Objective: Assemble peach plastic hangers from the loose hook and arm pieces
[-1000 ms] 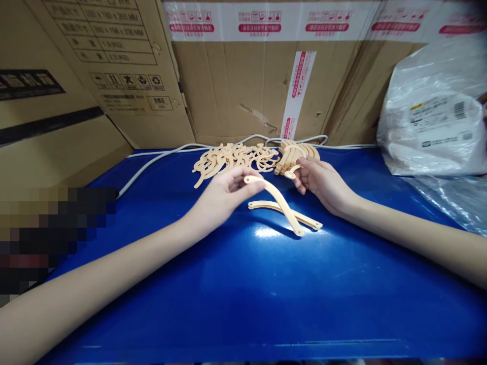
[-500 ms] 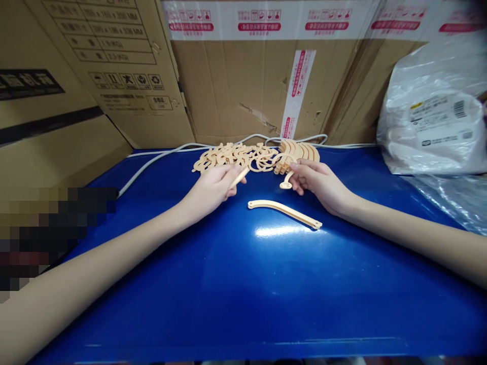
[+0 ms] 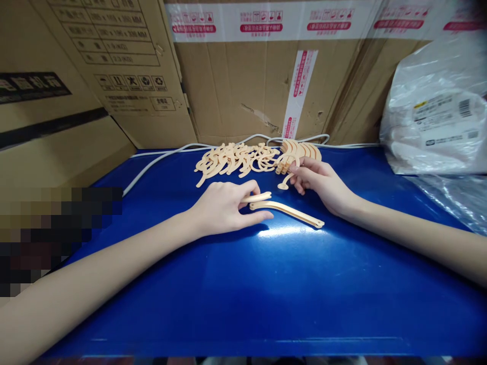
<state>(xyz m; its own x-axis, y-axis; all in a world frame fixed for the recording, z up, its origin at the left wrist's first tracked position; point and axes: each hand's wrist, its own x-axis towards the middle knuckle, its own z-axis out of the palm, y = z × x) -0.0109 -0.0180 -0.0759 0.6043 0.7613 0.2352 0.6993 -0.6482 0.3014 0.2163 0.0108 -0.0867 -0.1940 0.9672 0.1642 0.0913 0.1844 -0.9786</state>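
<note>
My left hand (image 3: 224, 205) rests on the blue table top (image 3: 243, 284), its fingers closed on a short beige plastic piece (image 3: 261, 196). That piece lies right beside the near end of a long curved beige arm (image 3: 289, 213) flat on the table. My right hand (image 3: 323, 182) is farther back and pinches a small beige hook piece (image 3: 284, 182), close to a stack of curved beige arms (image 3: 299, 150). A loose pile of beige hook parts (image 3: 236, 159) spreads out behind my left hand.
Cardboard boxes (image 3: 247, 76) wall off the back and the left side. A white cable (image 3: 160, 159) runs along the table's far edge. A white plastic bag (image 3: 437, 116) with a label sits at the right, with clear film (image 3: 456, 200) below it.
My left hand put back the long arm it held a second ago, took a short piece from the pile, and has drawn it toward me to the arm on the table. My right hand barely moved.
</note>
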